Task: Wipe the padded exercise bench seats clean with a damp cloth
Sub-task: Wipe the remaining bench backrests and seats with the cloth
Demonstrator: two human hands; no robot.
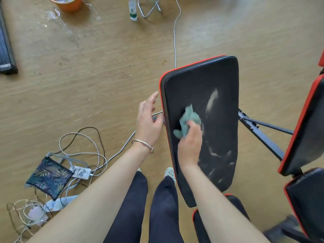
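A: First entry?
B: Pad (219, 81), black, red-edged. Wet streaks are seen on it.

A: Cloth?
B: Cloth (190, 118), green and crumpled, is pressed on the pad's middle and clamped in the right hand (190, 146).

A: Left hand?
B: Left hand (149, 123): fingers straight and spread, nothing held, just beside the pad's left edge. Contact cannot be told.

A: Remainder?
B: On the floor (105, 67), bucket (70, 4) and bottle (132, 9) are listed well beyond the pad, pouch (49, 179) and cables (122, 145) left of it.
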